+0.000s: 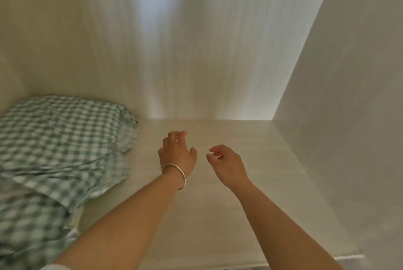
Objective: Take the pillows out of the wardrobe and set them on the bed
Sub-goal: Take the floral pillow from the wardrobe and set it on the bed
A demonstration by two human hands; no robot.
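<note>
A stack of green-and-white checked pillows [58,136] lies on the left side of the wardrobe shelf [229,215], pushed against the back left corner. My left hand [176,154], with a silver bangle at the wrist, hovers over the bare shelf just right of the pillows, fingers curled loosely and holding nothing. My right hand [226,164] floats beside it, a short gap between them, fingers also apart and empty. Neither hand touches the pillows. The bed is out of view.
The wardrobe's pale back panel [196,51] rises behind the shelf and a white side wall [338,95] closes it on the right. The shelf's front edge [327,257] shows at the bottom right.
</note>
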